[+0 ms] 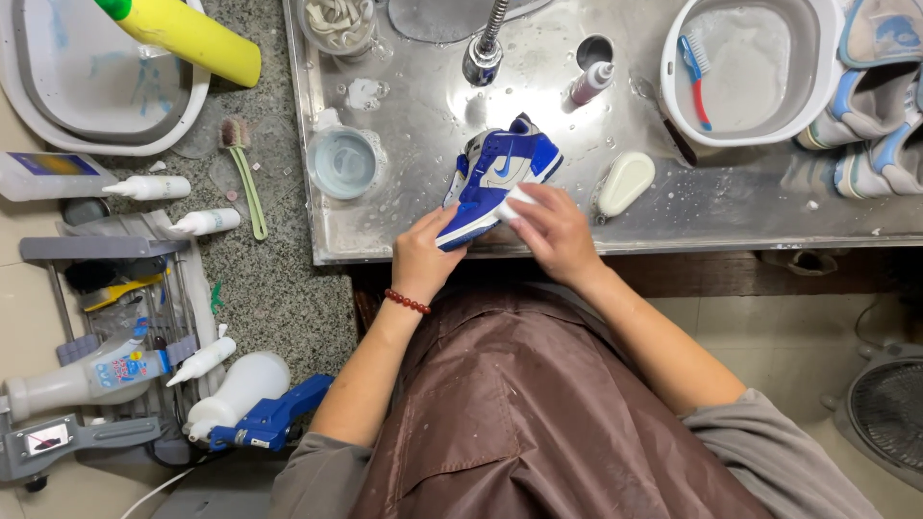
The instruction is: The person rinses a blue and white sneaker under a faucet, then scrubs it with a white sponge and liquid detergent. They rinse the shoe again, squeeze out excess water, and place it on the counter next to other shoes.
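My left hand (420,258) gripped the heel end of a blue and white sneaker (500,173), fingers wrapped under its sole, and held it tilted above the near edge of the wet steel sink top (731,207); a red bead bracelet (408,302) sat on that wrist; my right hand (556,231) was closed around a small white pad (519,200) and pressed it against the side of the shoe, just by the sole; I could not tell what the pad was made of; a brown apron (538,404) covered my lap below both arms; just to the right of the shoe lay an oval cream-coloured brush (623,183), and to the left stood a round pale blue tub (343,161); behind the shoe hung the tap nozzle (483,53), with a small white-capped bottle (588,84) near it; further right sat a white basin (745,72) with a blue and red brush (694,72) lying in it, and beside that more pale blue shoes (875,106) were stacked; on the speckled counter to my left lay a green-handled brush (245,173), two white squeeze bottles (178,204), and a yellow bottle (187,37) across another basin; down by my left elbow rested a white sprayer with a blue handle (255,408)
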